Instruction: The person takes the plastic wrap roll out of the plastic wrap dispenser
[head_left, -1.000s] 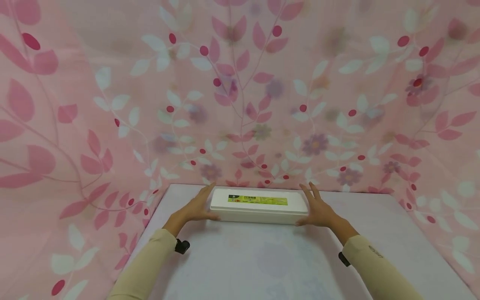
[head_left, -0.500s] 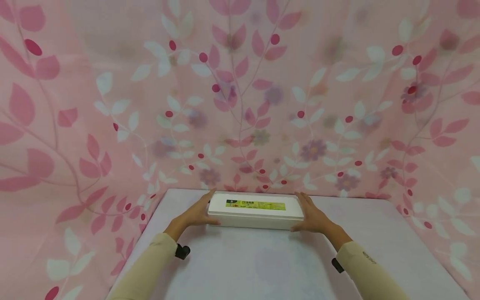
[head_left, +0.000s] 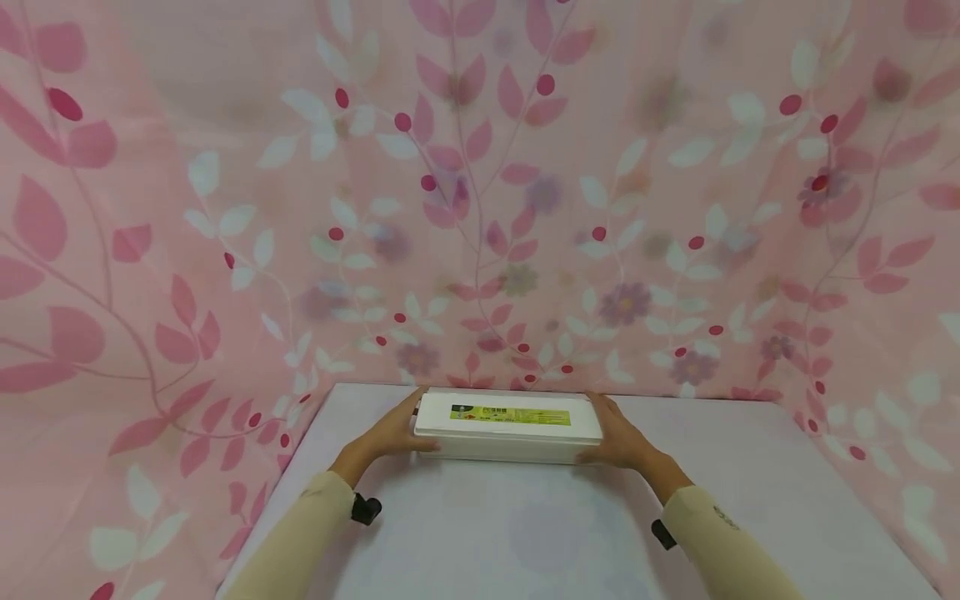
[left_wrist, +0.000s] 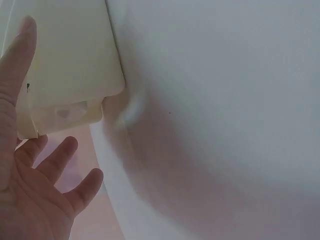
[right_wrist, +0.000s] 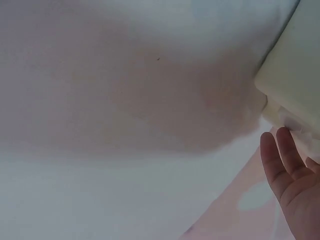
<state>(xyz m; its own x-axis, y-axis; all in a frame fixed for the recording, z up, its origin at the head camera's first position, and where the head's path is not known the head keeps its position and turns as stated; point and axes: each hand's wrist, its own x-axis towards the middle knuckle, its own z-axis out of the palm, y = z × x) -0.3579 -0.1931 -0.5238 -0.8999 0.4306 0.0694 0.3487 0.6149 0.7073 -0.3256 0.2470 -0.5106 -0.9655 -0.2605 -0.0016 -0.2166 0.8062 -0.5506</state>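
Observation:
A long white lidded box (head_left: pixel 465 448) with a yellow-green label (head_left: pixel 512 415) lies crosswise near the back edge of the table. At its left end, my left hand (head_left: pixel 392 429) grips it, thumb along the front face and fingers round the end. My right hand (head_left: pixel 619 435) holds the opposite end in the same way, thumb in front. In the left wrist view, the thumb (left_wrist: pixel 24 50) overlaps the box's side, with fingertips below at its end. Two fingertips (right_wrist: pixel 280 137) reach the box's end in the right wrist view; that thumb is out of frame.
The box sits on a pale cloth-covered table (head_left: pixel 510 533). Behind it and along both sides hangs a pink curtain (head_left: pixel 480 208) with leaves and flowers. A small black device (head_left: pixel 366 508) is strapped at the left wrist, another (head_left: pixel 663 534) at the right.
The right hand has moved inward, its raised, spread fingers coming down round the box's right end. The left hand stays at its end. The head view has tilted slightly up.

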